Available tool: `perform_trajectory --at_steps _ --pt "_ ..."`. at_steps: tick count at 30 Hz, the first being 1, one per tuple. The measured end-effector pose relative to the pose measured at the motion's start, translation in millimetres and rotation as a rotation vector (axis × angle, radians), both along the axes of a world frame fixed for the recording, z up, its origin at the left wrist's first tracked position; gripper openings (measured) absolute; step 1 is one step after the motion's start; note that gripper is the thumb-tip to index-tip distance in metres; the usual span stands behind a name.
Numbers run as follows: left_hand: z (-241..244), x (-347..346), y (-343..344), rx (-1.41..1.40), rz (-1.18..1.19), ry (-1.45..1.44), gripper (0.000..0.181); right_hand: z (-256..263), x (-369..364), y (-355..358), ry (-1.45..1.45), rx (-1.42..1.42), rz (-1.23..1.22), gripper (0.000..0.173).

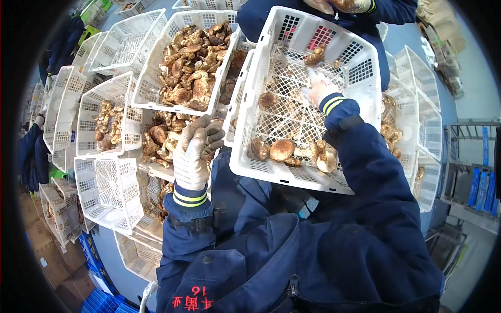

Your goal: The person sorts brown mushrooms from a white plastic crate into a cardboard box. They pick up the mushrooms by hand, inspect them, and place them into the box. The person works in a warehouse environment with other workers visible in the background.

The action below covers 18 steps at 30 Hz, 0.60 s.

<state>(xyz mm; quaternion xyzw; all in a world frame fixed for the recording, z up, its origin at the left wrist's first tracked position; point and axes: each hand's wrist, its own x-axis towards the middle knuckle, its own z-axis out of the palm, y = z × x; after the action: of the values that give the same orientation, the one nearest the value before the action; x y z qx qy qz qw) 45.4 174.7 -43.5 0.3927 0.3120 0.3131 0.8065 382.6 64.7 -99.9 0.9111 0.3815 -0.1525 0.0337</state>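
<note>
Tilted in front of me is a white perforated plastic crate. My right hand, in a pale glove, reaches inside it over the mesh floor, just below a brown mushroom; its fingers are blurred, so I cannot tell whether they hold anything. Several mushrooms lie along the crate's near side, among them a round brown cap, and a dark one rests farther up. My left hand, in a striped, soiled glove, is raised left of the crate with curled fingers, above a crate of mushrooms; whether it holds something is unclear.
A crate heaped with mushrooms stands at the upper left. Stacked white crates line the left, more the right. A person in dark clothing is close beyond my crate; another is at the far left. Cardboard boxes sit lower left.
</note>
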Motion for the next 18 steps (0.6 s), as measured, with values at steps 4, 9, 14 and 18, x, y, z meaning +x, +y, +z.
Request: perform_trajectory --at_steps 4,9,14,18 --pt "0 -3 8 0.053 -0.033 -0.043 0.04 9 26 3 -0.033 -0.069 0.126 0.04" --pt "31 25 -15 0.207 -0.246 0.075 0.042 45 -35 -28 0.439 -0.316 0.617 0.048" --pt "34 40 -28 0.161 -0.284 0.03 0.038 12 -93 -61 0.319 -0.41 0.679 0.035" --pt "31 32 -36 0.165 -0.288 0.022 0.038 2 -96 -56 0.288 -0.43 0.609 0.034"
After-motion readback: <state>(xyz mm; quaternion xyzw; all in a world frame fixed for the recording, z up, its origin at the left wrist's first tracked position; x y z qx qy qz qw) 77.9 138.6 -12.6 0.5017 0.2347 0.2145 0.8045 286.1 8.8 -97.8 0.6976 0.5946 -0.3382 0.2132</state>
